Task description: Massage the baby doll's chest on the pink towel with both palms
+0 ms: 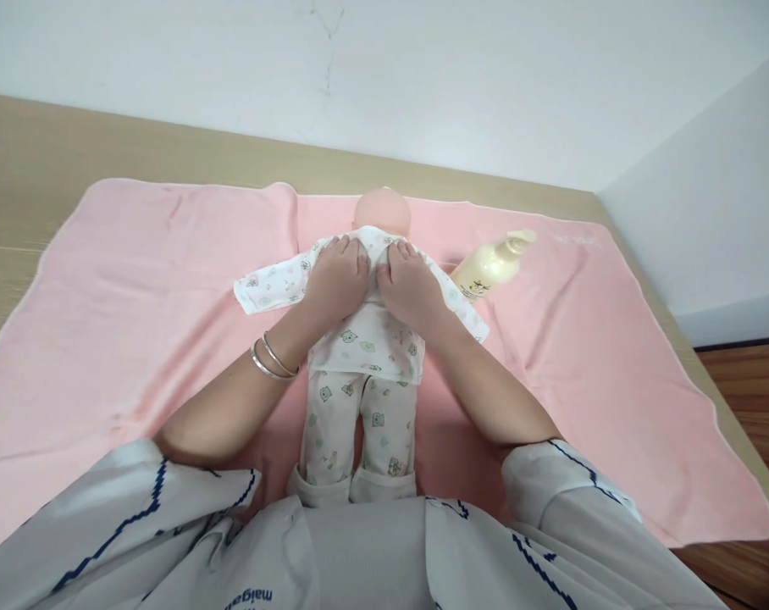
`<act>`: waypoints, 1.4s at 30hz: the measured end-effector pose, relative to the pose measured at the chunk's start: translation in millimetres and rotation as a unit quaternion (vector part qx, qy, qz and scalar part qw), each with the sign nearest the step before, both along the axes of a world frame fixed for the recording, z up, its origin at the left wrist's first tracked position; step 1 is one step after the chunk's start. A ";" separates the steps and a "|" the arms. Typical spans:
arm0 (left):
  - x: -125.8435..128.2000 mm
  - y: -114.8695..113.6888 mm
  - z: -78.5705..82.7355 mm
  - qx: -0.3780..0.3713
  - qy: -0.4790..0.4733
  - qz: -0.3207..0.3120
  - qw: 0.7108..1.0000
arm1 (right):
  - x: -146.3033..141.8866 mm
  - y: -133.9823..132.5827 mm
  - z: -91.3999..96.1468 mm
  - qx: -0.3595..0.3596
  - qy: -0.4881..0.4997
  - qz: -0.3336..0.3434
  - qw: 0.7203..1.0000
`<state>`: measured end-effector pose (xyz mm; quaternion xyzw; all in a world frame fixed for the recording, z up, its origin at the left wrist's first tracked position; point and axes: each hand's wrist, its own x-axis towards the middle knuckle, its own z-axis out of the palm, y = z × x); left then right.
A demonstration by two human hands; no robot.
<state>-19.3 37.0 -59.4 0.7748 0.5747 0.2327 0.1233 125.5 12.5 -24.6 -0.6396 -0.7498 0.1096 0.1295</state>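
A baby doll (382,207) lies on a pink blanket (136,288), head away from me, dressed in white printed pyjamas (372,339). My left hand (337,275) rests on the doll's upper chest on the left side, fingers pressed together over the top's fabric near the neck. My right hand (410,284) lies beside it on the right side of the chest, fingers also curled down onto the cloth. Two silver bangles (271,360) circle my left wrist. The doll's arms are spread out in the sleeves.
A cream pump bottle (489,267) lies on its side on the blanket just right of the doll. The blanket covers a wooden tabletop (35,152) against a white wall. The table's right edge drops to a wooden floor (753,390).
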 end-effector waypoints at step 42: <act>5.4 8.3 -17.6 0.040 -0.072 0.037 0.996 | -2.0 6.6 -11.4 0.010 -0.011 -0.024 1.000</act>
